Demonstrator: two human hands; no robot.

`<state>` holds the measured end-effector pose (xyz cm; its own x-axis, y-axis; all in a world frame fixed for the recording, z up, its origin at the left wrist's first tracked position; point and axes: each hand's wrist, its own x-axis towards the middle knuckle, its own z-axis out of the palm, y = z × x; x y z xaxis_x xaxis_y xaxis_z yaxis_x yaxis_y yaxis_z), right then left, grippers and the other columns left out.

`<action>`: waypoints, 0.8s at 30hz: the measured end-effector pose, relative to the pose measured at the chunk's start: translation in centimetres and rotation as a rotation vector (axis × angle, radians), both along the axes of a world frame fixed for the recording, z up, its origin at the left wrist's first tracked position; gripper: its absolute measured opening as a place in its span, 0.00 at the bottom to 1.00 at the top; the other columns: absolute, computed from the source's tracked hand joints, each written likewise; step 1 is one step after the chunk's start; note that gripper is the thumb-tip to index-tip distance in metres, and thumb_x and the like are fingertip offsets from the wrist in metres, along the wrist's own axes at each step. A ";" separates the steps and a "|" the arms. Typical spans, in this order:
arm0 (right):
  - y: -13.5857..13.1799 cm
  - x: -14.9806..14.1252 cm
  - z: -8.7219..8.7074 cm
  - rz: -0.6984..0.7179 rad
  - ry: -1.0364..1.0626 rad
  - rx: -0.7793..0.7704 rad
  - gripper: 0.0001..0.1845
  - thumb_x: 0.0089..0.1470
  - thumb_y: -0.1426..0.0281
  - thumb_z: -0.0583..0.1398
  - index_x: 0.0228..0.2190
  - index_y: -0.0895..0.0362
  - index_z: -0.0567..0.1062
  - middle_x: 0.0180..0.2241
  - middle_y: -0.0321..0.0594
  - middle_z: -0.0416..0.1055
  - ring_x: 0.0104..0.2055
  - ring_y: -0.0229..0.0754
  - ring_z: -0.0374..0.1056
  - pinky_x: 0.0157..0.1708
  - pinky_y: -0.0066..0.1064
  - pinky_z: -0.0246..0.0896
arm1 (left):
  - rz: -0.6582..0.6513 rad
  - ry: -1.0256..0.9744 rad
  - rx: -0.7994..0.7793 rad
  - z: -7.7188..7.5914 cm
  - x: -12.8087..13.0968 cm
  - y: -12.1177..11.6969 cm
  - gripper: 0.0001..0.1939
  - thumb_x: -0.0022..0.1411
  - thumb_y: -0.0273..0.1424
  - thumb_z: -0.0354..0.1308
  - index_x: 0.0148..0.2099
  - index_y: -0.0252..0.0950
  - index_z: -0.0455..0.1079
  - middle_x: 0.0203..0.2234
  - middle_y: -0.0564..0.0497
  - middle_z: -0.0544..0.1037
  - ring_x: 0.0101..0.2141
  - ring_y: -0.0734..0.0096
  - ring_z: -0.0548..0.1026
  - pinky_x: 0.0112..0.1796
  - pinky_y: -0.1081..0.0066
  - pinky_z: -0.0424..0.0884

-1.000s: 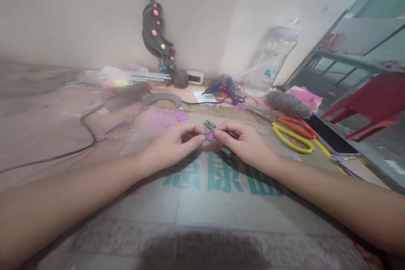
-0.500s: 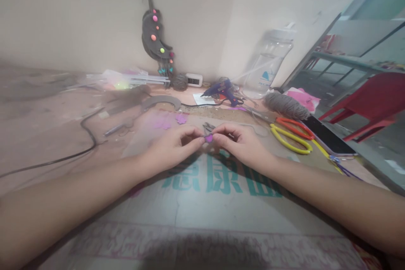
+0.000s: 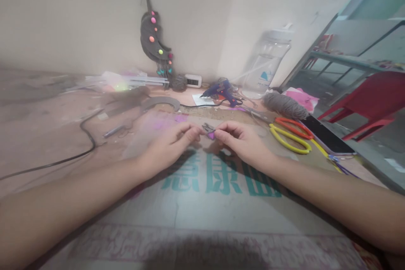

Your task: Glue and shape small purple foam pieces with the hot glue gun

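Observation:
Between finger and thumb of my right hand is a small purple piece, perhaps felt, with a dark edge. My left hand is just left of it, thumb and fingers pinched together. Whether anything thin lies in that pinch is too small to tell. Directly behind the purple piece show the metal jaws of a cutting tool lying on the mat. Blurred purple flower shapes rest beyond my left hand. Both hands hover over a pale sheet with green printed characters.
At the back stand a blue glue gun, a white digital timer and a clear bottle. To the right lie grey yarn, red-and-yellow handles and a phone. A black cable crosses the left side. A decorated grey crescent hangs on the wall.
My left fingertips have drawn slightly left, off the purple piece, which stays in my right hand. The piece is now tilted and more of its purple face shows.

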<state>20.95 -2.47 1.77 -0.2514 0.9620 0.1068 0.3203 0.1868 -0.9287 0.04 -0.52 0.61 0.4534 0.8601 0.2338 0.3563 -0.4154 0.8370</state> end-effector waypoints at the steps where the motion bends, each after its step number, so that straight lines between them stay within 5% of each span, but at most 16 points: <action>1: 0.1 0.0 -0.1 0.002 -0.007 0.000 0.13 0.56 0.60 0.59 0.30 0.58 0.73 0.25 0.36 0.73 0.27 0.36 0.68 0.26 0.27 0.59 | 0.042 -0.014 0.017 -0.1 0.0 0.1 0.15 0.69 0.39 0.46 0.41 0.37 0.71 0.34 0.53 0.76 0.38 0.69 0.73 0.41 0.71 0.69; 9: 0.2 -0.1 -0.2 0.035 -0.030 0.052 0.10 0.56 0.63 0.59 0.28 0.57 0.72 0.25 0.35 0.72 0.28 0.37 0.68 0.30 0.29 0.61 | 0.083 -0.060 -0.162 0.0 0.2 0.0 0.12 0.64 0.38 0.54 0.44 0.36 0.71 0.32 0.52 0.77 0.32 0.70 0.73 0.33 0.72 0.68; 12: 0.3 -0.1 -0.3 0.035 -0.086 0.108 0.10 0.56 0.64 0.58 0.27 0.57 0.73 0.25 0.35 0.72 0.28 0.37 0.67 0.29 0.28 0.60 | 0.039 -0.066 -0.193 0.1 0.3 -0.1 0.14 0.64 0.40 0.54 0.38 0.35 0.72 0.27 0.53 0.75 0.29 0.71 0.72 0.31 0.73 0.67; 17: 0.4 -0.3 -0.4 0.050 -0.193 0.182 0.12 0.57 0.63 0.56 0.27 0.56 0.73 0.24 0.35 0.72 0.27 0.38 0.66 0.29 0.29 0.59 | 0.014 -0.035 -0.091 -0.2 0.3 0.3 0.14 0.67 0.37 0.49 0.43 0.36 0.71 0.31 0.52 0.76 0.31 0.70 0.71 0.33 0.72 0.66; 24: 0.7 0.4 -0.3 -0.079 -0.266 0.349 0.14 0.60 0.63 0.55 0.28 0.56 0.74 0.25 0.36 0.72 0.29 0.39 0.66 0.33 0.29 0.59 | -0.051 0.154 0.094 -0.3 0.5 0.0 0.18 0.70 0.36 0.42 0.35 0.36 0.70 0.29 0.51 0.75 0.33 0.68 0.72 0.36 0.70 0.65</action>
<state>21.36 -1.77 1.47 -0.2408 0.8974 0.3699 0.5653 0.4394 -0.6981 0.51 -0.49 0.30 0.5323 0.8127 0.2369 0.4540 -0.5102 0.7305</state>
